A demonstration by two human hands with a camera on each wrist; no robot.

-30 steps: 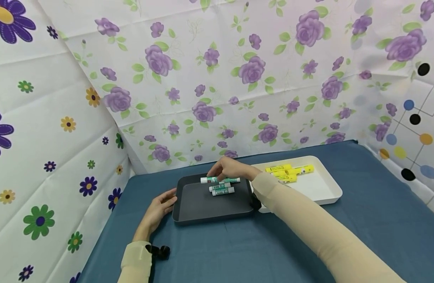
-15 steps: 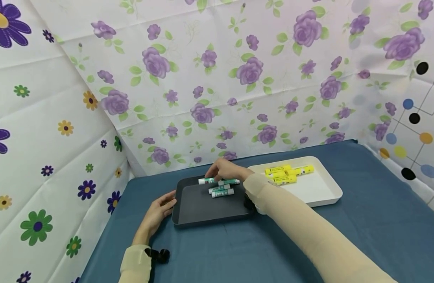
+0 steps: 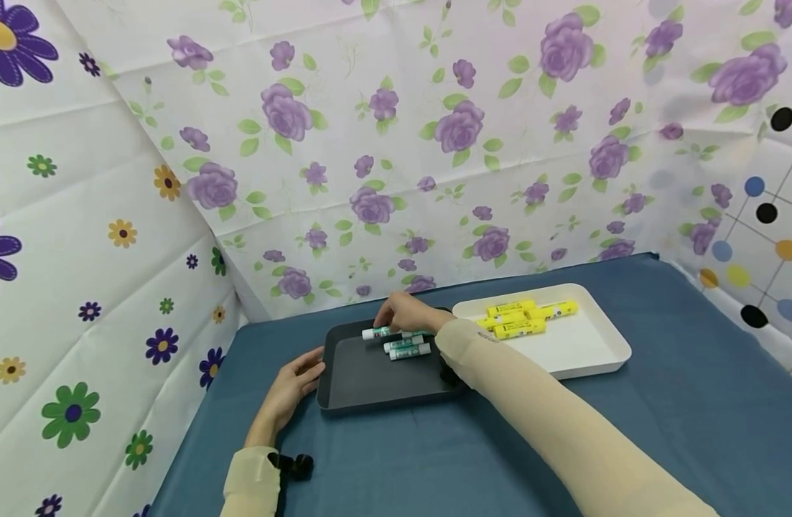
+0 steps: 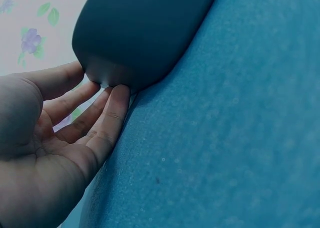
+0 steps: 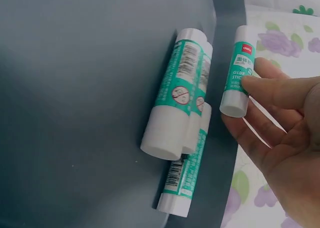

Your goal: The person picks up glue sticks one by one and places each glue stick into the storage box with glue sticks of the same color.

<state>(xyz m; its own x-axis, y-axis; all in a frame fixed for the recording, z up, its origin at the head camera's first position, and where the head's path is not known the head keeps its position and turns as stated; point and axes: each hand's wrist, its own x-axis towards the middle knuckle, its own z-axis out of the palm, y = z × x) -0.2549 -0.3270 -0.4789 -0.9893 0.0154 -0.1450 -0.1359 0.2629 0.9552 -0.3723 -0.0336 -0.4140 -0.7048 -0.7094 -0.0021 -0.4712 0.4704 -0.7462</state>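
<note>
My right hand (image 3: 410, 314) pinches a glue stick (image 5: 240, 71), white with a teal label, between thumb and fingers near the far rim of the dark grey tray (image 3: 363, 384). In the right wrist view, it is held close beside the tray's wall. Three more glue sticks (image 5: 172, 96) lie bunched together in the tray, two side by side and one offset; the hand partly hides one of them in the head view. My left hand (image 3: 289, 388) touches the tray's left end, its fingertips (image 4: 120, 96) against the outer wall at a corner in the left wrist view.
A white tray (image 3: 586, 355) stands to the right, under and beyond my right forearm, with several yellow tubes (image 3: 520, 329) in it. Both trays rest on a blue-covered table (image 3: 383, 459). A floral curtain (image 3: 331, 179) rises right behind the table.
Still pinching the glue stick, my right hand has shifted slightly left, and the stick now slants a little over the tray. My left hand has stayed at the tray's left end.
</note>
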